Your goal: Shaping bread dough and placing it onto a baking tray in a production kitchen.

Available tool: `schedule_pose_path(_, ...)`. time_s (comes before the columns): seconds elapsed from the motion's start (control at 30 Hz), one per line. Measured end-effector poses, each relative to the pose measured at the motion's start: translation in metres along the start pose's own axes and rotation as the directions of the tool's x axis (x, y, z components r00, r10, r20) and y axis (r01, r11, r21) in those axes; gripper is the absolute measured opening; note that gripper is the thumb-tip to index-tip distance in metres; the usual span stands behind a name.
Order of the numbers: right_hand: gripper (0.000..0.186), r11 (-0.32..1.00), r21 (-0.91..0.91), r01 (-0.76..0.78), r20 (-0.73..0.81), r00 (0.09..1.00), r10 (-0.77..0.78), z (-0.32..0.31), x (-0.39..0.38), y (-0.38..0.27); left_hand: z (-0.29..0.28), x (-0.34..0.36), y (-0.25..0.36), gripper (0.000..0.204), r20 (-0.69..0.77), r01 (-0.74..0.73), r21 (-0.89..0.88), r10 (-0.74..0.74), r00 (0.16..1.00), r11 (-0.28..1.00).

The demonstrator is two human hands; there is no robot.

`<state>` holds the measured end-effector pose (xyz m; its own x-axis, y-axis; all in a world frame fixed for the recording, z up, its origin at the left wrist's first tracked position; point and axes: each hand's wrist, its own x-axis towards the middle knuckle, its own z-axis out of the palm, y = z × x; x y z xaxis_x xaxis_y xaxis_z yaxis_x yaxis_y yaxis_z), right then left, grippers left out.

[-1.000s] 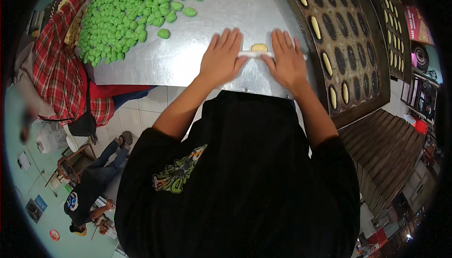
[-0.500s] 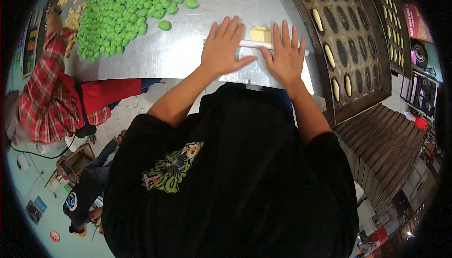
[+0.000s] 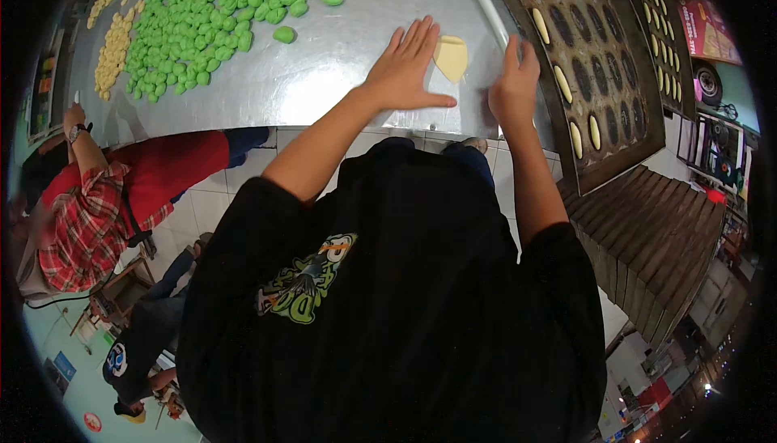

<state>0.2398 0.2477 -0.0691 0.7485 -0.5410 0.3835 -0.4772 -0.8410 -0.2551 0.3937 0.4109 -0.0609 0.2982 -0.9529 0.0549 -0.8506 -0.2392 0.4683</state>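
Note:
A flattened piece of pale yellow dough lies on the metal table. Beside its left edge my left hand rests, fingers stretched out and thumb spread, holding nothing. My right hand is closed on the near end of a white rolling pin, which now points away from me along the table's right side. The fingers hide the pin's near tip. To the left lies a large heap of green dough balls, one of them apart from the rest.
Small yellow dough pieces lie at the far left. At right stands a dark moulded baking tray with several pale dough strips; another tray is beyond. Stacked dark trays sit lower right. A person in a red checked shirt works at left.
The rolling pin has come off the dough and swung from crosswise to lengthwise at right, in my right hand. My left hand has let go of it. The dough is longer and flatter.

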Motion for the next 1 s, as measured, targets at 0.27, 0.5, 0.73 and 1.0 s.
schedule_pose_path(0.27, 0.076, 0.974, 0.223, -0.044, 0.356, 0.934, -0.039, 0.034, 0.031, -0.043, 0.01, 0.04, -0.004, 0.117, 0.012, -0.035, 0.18, 0.033, 0.999, 0.983)
schedule_pose_path(0.5, 0.078, 0.973, 0.143, 0.179, 0.426, 0.876, -0.224, -0.019, -0.058, -0.04, 0.005, -0.058, 0.029, 0.084, -0.005, -0.089, 0.111, 0.09, 0.996, 0.99)
schedule_pose_path(0.73, 0.079, 0.979, 0.194, 0.064, 0.249, 0.962, -0.112, -0.011, 0.003, -0.074, -0.01, -0.073, -0.019, 0.059, -0.231, 0.036, -0.23, -0.09, 0.969, 0.972)
schedule_pose_path(1.0, 0.082, 0.986, 0.048, 0.16, 0.376, 0.911, -0.166, 0.009, -0.028, -0.087, -0.009, -0.076, -0.014, 0.054, -0.3, 0.128, -0.204, -0.187, 0.936, 0.971)
